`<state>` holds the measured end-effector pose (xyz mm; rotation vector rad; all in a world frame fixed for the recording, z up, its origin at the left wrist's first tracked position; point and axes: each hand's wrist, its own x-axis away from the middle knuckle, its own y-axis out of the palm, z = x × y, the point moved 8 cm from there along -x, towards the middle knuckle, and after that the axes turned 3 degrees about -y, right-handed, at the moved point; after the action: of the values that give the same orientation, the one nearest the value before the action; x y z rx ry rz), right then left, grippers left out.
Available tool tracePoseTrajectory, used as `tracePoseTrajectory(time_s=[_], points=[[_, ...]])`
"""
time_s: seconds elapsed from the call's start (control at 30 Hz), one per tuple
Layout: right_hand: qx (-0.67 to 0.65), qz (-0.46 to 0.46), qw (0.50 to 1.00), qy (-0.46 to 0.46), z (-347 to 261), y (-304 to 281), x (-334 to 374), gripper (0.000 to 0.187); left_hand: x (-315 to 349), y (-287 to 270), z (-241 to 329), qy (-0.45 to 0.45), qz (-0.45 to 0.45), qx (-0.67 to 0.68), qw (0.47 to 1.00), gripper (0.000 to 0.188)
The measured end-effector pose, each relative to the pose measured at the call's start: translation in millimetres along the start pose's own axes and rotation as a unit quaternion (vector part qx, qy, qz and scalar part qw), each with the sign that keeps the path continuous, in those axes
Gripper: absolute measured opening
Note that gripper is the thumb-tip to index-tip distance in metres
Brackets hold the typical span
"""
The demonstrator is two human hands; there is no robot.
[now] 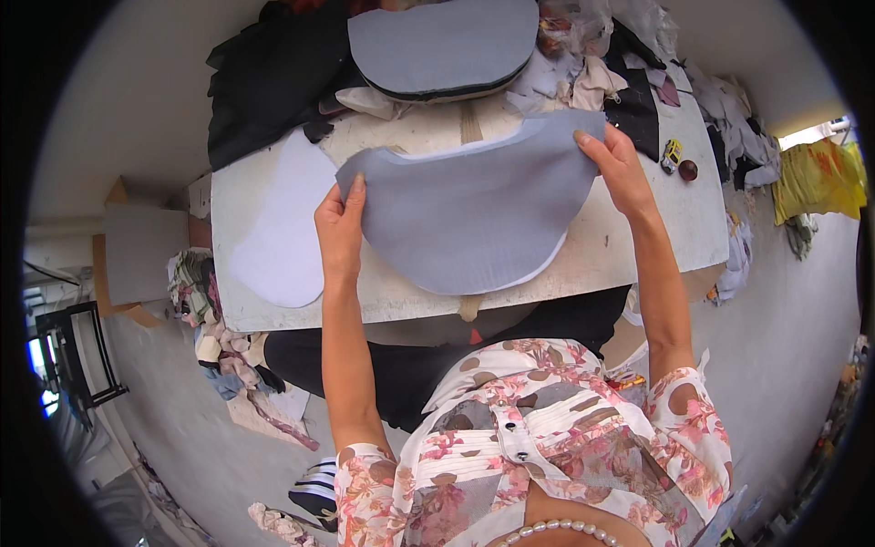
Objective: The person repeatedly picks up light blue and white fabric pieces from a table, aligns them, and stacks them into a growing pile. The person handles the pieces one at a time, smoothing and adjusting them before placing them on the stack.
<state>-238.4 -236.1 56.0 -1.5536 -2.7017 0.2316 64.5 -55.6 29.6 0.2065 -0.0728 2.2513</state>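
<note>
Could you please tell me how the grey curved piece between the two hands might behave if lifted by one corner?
The grey curved piece would probably droop, as it looks like thin cloth. It is likely light for its size, being a flat sheet pinched at its sides. The white layer showing along its lower right edge might slip, if unattached.

Fabric piece (pixel 469 219) coloured blue-grey, blouse (pixel 456 447) patterned with pink florals on white, cloth (pixel 273 96) coloured black.

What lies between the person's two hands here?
In the head view, a grey fabric piece spans the stretch between the left hand and the right hand, held near its two upper corners.
</note>
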Motion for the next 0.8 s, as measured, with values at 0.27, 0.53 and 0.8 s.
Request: tracePoseTrajectory(time_s=[0.27, 0.53, 0.8], points=[[0.277, 0.071, 0.956, -0.06, 27.0, -0.2, -19.9, 0.031, -22.1, -7.9, -2.3, 0.102, 0.1, -0.285, 0.948, 0.036], [0.368, 0.086, 0.923, -0.075, 28.1, 2.9, -20.2, 0.026, -24.5, -10.9, -7.1, 0.109, 0.13, -0.301, 0.938, 0.035], [0.457, 0.121, 0.866, -0.16, -27.6, 15.9, -4.7, 0.045, -1.0, -2.5, 19.7, 0.174, 0.155, -0.375, 0.897, 0.041]])
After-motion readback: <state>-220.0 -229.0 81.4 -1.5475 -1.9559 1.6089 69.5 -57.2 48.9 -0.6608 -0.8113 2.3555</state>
